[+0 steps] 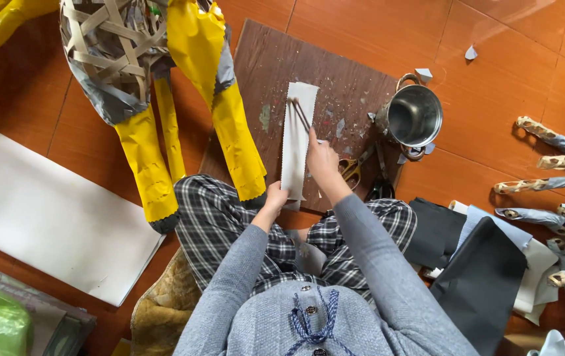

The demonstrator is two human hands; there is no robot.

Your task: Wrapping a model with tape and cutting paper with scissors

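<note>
Lying long-ways on the brown board (pixel 351 86), a white paper strip (pixel 297 138) points away from the person, its near end at the board's edge. That near end is pinched by the left hand (pixel 274 196). A thin brush (pixel 300 113) is held in the closed fingers of the right hand (pixel 320 160), its tip laid on the strip's far half. A shiny metal pot (pixel 414 117) is seen just right; what is inside cannot be told. Yellow-handled scissors (pixel 355 166) are lying beside the right hand.

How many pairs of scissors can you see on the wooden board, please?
2: yellow-handled scissors beside the right hand, and black-handled scissors just right of them, below the metal pot. Others may be hidden.
</note>
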